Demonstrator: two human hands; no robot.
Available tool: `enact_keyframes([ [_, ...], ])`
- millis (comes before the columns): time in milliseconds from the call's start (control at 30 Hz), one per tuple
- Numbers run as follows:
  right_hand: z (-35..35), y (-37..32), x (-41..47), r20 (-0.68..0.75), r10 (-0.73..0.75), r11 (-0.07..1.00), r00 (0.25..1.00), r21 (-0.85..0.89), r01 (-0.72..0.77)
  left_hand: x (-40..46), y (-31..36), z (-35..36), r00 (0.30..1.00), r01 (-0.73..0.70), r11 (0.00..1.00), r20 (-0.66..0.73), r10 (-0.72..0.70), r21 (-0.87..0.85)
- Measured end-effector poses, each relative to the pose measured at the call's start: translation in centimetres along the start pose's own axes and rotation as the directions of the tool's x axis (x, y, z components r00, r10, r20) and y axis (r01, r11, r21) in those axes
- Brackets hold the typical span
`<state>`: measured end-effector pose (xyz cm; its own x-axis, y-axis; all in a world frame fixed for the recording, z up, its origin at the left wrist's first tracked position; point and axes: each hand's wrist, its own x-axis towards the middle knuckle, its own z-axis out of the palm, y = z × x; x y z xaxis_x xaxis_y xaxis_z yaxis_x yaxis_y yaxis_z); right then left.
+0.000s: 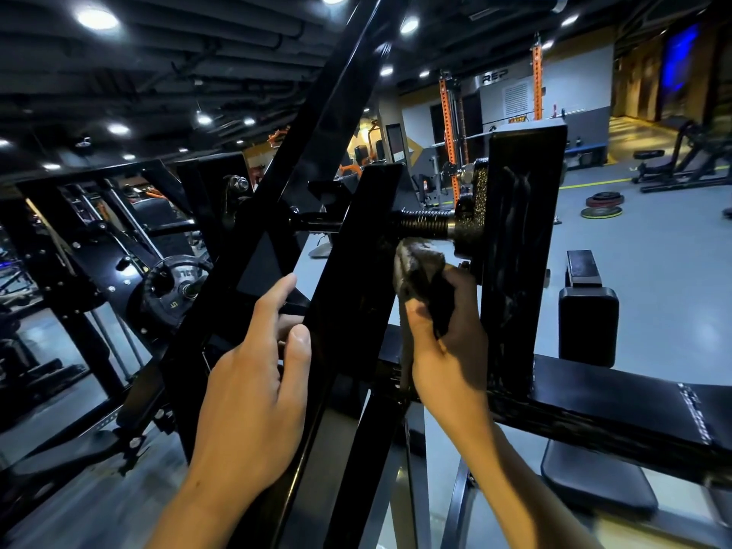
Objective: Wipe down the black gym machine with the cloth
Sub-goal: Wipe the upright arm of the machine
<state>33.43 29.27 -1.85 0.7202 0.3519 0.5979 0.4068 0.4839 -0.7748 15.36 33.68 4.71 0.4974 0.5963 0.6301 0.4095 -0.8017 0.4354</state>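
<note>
Cloth (pixel 422 267): dark, crumpled, centre of the frame, bunched against the inner edge of the black gym machine (pixel 348 279) just below its coiled spring shaft (pixel 426 225).
Right hand (pixel 447 346): grip clamped on the cloth, fingers curled round the wad, thumb on its lower fold.
Left hand (pixel 253 374): grip apart, fingers laid straight on the slanted black bar (pixel 245 247), thumb against the upright plate's edge; steadying, by the look of it.
Handling, cloth: soft, light, likely to slip loose unless held balled in the palm.
Handling, machine: rigid, heavy steel, glossy paint probably slick; best braced at a flat bar, well clear of spring and pivots.
Containers: none visible.
Loaded: black weight plate (pixel 174 287) on a peg, centre left.
</note>
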Motion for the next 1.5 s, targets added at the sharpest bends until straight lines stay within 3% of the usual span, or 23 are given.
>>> enact_keyframes([
  [133, -0.3, -0.9, -1.0, 0.055, -0.081, 0.996, 0.995, 0.039, 0.079, 0.0, 0.2, -0.1, 1.0, -0.002, 1.0, -0.005, 0.002, -0.006],
  [300, -0.3, -0.3, -0.4, 0.045, -0.009, 1.0, 0.999, 0.0, 0.009, 0.0, 0.1, 0.1, 1.0, 0.006, 1.0, -0.002, -0.006, 0.005],
  [500, 0.3, -3.7, 2.0, 0.101, -0.255, 0.966, 0.962, -0.027, 0.259, 0.0, 0.5, 0.1, 1.0, 0.02, 1.0, -0.006, -0.02, 0.01],
  [633, 0.0, -1.1, -0.6, 0.081, -0.131, 0.99, 0.988, 0.065, 0.126, -0.1, 0.5, 0.1, 1.0, 0.021, 1.0, -0.006, -0.021, -0.005],
  [733, 0.2, -0.1, -5.7, 0.168, -0.042, 0.98, 0.985, 0.196, 0.008, -0.1, 0.5, 0.1, 1.0, 0.004, 1.0, -0.014, -0.004, -0.013],
  [833, 0.9, -1.2, -3.8, 0.142, -0.177, 0.974, 0.974, 0.17, 0.152, 0.0, 0.3, 0.2, 1.0, 0.002, 1.0, -0.013, -0.002, -0.011],
  [967, 1.8, -2.9, 2.5, -0.022, -0.286, 0.956, 0.958, 0.058, 0.287, 0.0, 0.1, 0.2, 1.0, 0.004, 1.0, -0.006, -0.004, -0.026],
  [1167, 2.3, -2.0, -2.8, 0.075, -0.395, 0.914, 0.915, 0.134, 0.384, 0.0, -0.1, 0.2, 0.999, -0.032, 0.999, -0.01, 0.032, -0.002],
  [1367, 3.3, -5.0, 4.1, -0.036, -0.374, 0.927, 0.927, -0.047, 0.372, -0.1, 0.1, 0.1, 0.999, -0.047, 0.999, -0.008, 0.047, -0.001],
  [1500, 3.3, -3.9, 1.8, 0.01, -0.507, 0.858, 0.862, -0.094, 0.506, -0.1, 0.1, 0.1, 0.999, -0.052, 0.998, -0.015, 0.053, 0.024],
])
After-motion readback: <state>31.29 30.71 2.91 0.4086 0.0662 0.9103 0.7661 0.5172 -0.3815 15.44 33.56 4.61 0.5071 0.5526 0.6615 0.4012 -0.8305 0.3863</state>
